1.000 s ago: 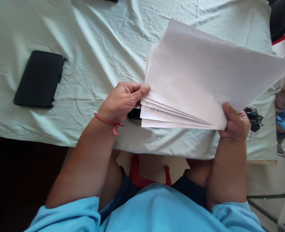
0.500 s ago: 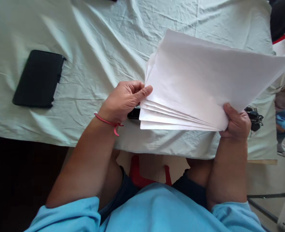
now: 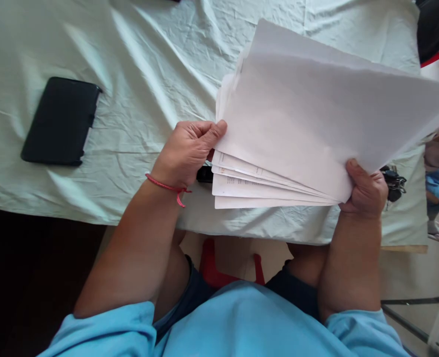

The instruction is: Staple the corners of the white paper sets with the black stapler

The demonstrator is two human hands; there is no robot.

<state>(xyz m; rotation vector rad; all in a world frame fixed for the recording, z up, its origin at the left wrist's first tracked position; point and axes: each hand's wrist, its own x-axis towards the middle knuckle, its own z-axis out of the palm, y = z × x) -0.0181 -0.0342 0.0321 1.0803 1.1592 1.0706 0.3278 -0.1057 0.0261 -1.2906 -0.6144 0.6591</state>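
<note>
Fanning through a stack of paper sheets (image 3: 308,129) is the work in hand, and by the look of it only part of the stack is gone through: several sheets are lifted and spread apart at their left edges, while a few more lie splayed beneath them with faint print lines showing, so some remain to be leafed.

Nearest the body, the right hand (image 3: 366,191) is closed on the lower right corner of the sheets, thumb on top, pinching them together so they pivot from that corner. The left hand (image 3: 187,151), with a red string (image 3: 165,187) around its wrist, is loosely curled, its fingertips touching the left edge of the upper sheets; whether it grips one sheet or only rests against the edges I cannot tell.

The sheets are held above the near edge of the tabletop (image 3: 159,64), which is covered by a pale wrinkled cloth. A small dark object (image 3: 204,173) peeks from under them by the left hand. A bunch of keys (image 3: 393,181) lies just beyond the right hand. Further left, well apart, rests a black case (image 3: 60,121).
</note>
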